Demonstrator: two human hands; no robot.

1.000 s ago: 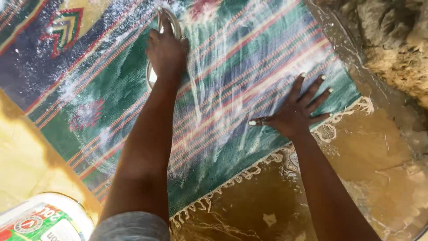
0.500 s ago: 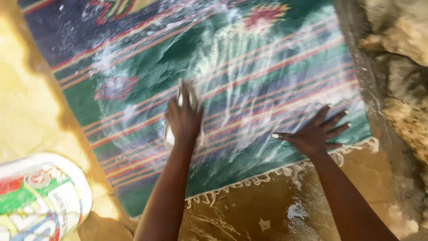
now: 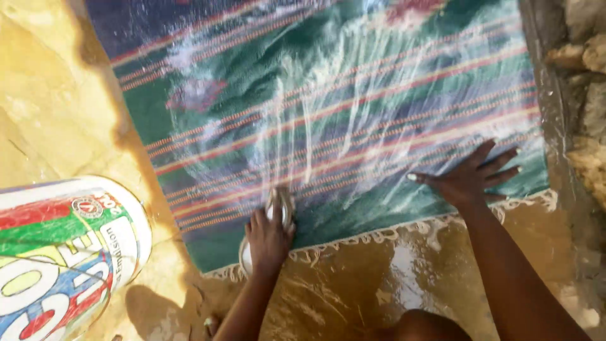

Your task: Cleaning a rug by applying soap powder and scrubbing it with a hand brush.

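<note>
Pressing a brush (image 3: 278,211) near the rug's (image 3: 353,95) fringed edge, the left hand (image 3: 268,237) is gripping it; the right hand (image 3: 470,177) is lying open and flat on the soapy rug.

The rug (image 3: 353,113) lies flat on wet ground, filling the view from 10 to 3 o'clock. It is dark green with blue at the top, crossed by thin red and orange stripes, and a pale fringe runs along its near edge. White soap streaks smear its middle. The brush (image 3: 278,211), pale and oval, lies pressed on the rug's near edge at 7 o'clock, mostly hidden under a hand.
</note>
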